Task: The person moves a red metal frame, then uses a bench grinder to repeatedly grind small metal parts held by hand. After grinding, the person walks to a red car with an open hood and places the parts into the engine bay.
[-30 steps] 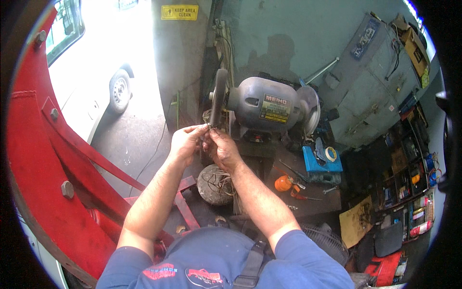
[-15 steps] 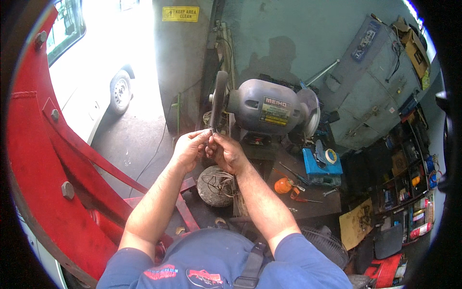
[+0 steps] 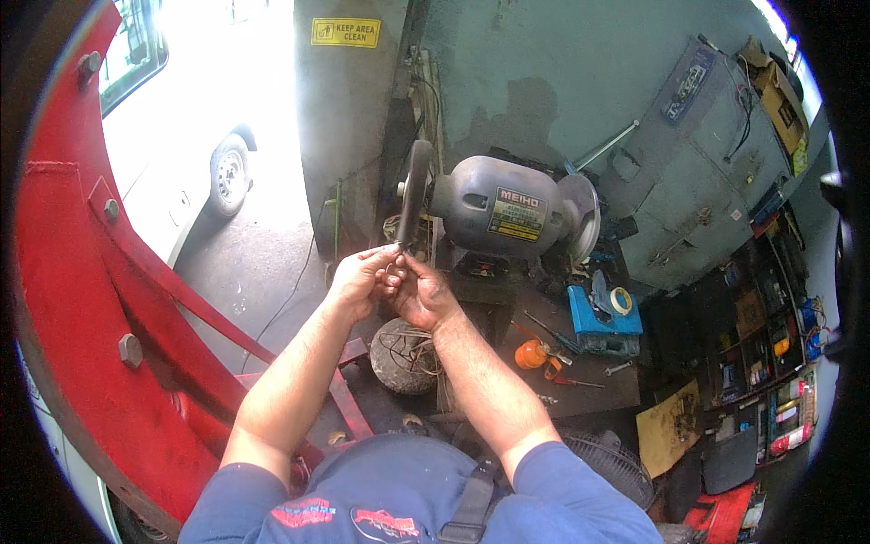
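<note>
A grey bench grinder point(image 3: 471, 204) stands in front of me, with a dark wheel point(image 3: 416, 186) on its left end and a pale wheel point(image 3: 587, 222) on its right. My left hand point(image 3: 355, 279) and my right hand point(image 3: 424, 297) meet at the lower edge of the left wheel. Fingertips of both are pinched round a small dark piece point(image 3: 401, 247), mostly hidden by the fingers. That piece is at or very close to the wheel's rim; I cannot tell whether it touches.
Below my hands is a round grey block point(image 3: 399, 363) with wire on it. On the bench lie an orange container point(image 3: 530, 354), hand tools and a blue case point(image 3: 594, 331) with a tape roll point(image 3: 621, 300). A red steel frame point(image 3: 82, 290) rises at left; a fan point(image 3: 607, 462) is lower right.
The view has shifted slightly. My right hand has turned a little, its palm showing more and its fingers looser. Both hands stay at the lower edge of the left wheel.
</note>
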A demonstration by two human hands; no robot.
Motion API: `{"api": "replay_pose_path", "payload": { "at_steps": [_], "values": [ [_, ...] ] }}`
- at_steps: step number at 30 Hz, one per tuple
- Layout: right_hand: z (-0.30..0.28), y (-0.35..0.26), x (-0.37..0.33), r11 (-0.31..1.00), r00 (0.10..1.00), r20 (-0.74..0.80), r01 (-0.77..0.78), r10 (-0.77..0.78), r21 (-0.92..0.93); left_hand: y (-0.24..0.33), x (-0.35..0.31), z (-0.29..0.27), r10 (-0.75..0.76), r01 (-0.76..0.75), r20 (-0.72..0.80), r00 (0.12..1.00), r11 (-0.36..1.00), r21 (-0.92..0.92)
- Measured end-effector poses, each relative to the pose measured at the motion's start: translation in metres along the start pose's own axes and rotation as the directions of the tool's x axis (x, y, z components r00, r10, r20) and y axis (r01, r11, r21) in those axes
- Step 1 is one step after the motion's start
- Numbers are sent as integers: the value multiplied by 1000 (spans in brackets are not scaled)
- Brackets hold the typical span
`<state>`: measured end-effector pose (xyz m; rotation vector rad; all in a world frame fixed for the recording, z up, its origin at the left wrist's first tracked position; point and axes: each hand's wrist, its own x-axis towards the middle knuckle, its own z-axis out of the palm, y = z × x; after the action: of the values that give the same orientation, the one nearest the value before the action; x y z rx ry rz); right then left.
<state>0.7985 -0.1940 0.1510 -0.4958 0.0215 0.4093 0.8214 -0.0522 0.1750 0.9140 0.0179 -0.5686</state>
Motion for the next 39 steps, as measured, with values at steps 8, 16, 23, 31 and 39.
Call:
{"api": "replay_pose_path", "payload": {
  "at_steps": [8,16,23,31,39],
  "values": [
    [-3,-2,3,999,998,63,25,-28,38,3,7,1,-58,58,-23,998,998,1],
    [1,1,-4,998,999,44,10,-8,-58,2,-8,1,45,-46,27,999,998,32],
    [-1,0,0,1000,997,81,1,0,-12,8,-4,2,29,-33,39,999,995,91],
    [2,2,7,997,996,88,-20,13,77,11,-3,8,114,-102,-61,992,981,167],
    [-1,7,5,998,999,40,29,-32,64,4,3,10,160,-128,-107,981,957,260]
  ]
}}
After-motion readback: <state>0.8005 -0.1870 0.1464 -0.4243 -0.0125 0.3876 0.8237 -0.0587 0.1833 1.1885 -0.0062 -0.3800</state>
